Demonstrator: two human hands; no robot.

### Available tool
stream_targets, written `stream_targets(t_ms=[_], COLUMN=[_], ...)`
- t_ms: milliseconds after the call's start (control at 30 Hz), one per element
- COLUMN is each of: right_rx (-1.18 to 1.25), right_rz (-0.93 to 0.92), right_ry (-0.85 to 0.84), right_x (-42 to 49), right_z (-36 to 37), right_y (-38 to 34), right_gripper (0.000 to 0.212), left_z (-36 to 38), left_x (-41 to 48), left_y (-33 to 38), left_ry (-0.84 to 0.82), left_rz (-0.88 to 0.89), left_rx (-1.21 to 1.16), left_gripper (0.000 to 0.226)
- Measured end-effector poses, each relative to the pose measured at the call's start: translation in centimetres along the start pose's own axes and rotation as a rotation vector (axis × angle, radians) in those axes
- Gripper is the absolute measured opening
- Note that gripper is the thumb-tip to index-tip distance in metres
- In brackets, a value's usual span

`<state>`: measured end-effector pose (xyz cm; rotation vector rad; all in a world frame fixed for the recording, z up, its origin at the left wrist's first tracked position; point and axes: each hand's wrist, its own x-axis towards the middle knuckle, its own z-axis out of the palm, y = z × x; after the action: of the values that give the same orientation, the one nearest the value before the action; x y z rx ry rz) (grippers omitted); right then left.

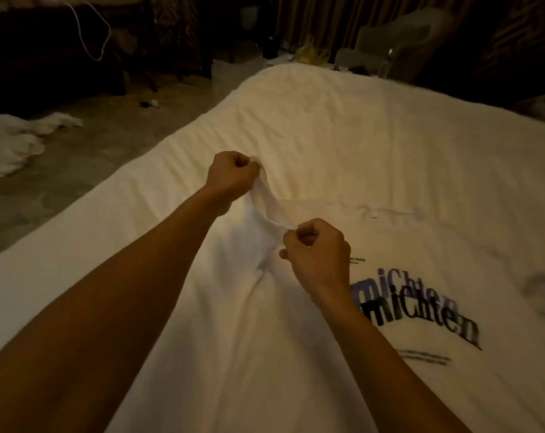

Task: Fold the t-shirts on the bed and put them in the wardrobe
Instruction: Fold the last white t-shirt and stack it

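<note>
- We are holding the white t-shirt [258,307] with both hands. Our left hand [230,178] is clenched on a raised edge of the cloth, its fingers [249,166] curling tight around it.
- Our right hand [318,254] is pinching the same edge nearer to us, its fingers [307,235] curling in on the cloth.
- Between the two sets of fingers a strip of fabric [271,203] is stretching taut, lifted off the bed [327,120].
- The rest of the t-shirt is lying flat on the bed, spreading out below our fingers and to their right.
- A dark printed word [421,310] is showing on the t-shirt, just right of the right-hand fingers and nearer to us; it is blurring double.
- Beyond the fingers the bed is running on, pale and lightly rumpled.
- Well to the left of the left-hand fingers the floor [93,145] is showing, with a heap of white cloth [12,142] lying on it.
- Far beyond the fingers a pale chair [402,42] is standing past the bed's far end. The room there is dark, so we are making out little else.
</note>
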<state>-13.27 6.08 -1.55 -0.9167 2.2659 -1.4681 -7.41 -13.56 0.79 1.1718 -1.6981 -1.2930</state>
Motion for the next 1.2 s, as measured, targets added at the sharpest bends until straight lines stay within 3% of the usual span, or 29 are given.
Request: stream_targets(t_ms=[100,167,233,333,433,533,633,833,900,1200], right_rx=[-0.007,-0.193,-0.420,-0.649,-0.629,-0.735,-0.921,-0.888,-0.826,-0.481], right_rz=[0.121,0.166,0.143,-0.022,-0.258,-0.356,-0.277,-0.229,-0.234,-0.045], right_ry=[-0.003,-0.087,-0.174,-0.146,-0.154,-0.271,-0.441,-0.539,-0.512,-0.102], right_x=[0.1,0.1,0.1,0.0,0.4,1.3,2.3,3.0,3.3,1.6], right_z=[-3.9,-6.0,-7.2,-7.2,-5.4,-3.8,-3.3,-3.9,-4.7,-15.0], right_y=[1.8,3.3,5.0,6.5,7.1,7.8,9.3,10.4,9.8,7.7], right_gripper=[0.011,0.012,0.015,0.015,0.031,0.042,0.051,0.058,0.059,0.050], left_z=[4.7,7.1,8.6,9.4,9.2,9.1,9.7,10.3,10.2,13.4], left_x=[-1.6,-2.8,-3.7,-4.1,-4.2,-4.0,-4.0,-3.9,-3.9,-9.1], left_y=[1.1,0.9,0.2,-1.7,-4.0,-6.6,-8.7,-9.8,-8.8,0.8], left_ry=[-0.051,-0.153,-0.208,-0.137,-0.115,-0.302,-0.451,-0.477,-0.477,-0.453], left_rz=[0.002,-0.027,-0.024,0.073,0.239,0.361,0.386,0.380,0.371,0.518], left_rx=[0.004,-0.006,0.044,0.194,0.449,0.728,1.048,1.172,1.184,1.133], left_gripper=[0.025,0.032,0.045,0.036,0.032,0.047,0.064,0.073,0.074,0.071])
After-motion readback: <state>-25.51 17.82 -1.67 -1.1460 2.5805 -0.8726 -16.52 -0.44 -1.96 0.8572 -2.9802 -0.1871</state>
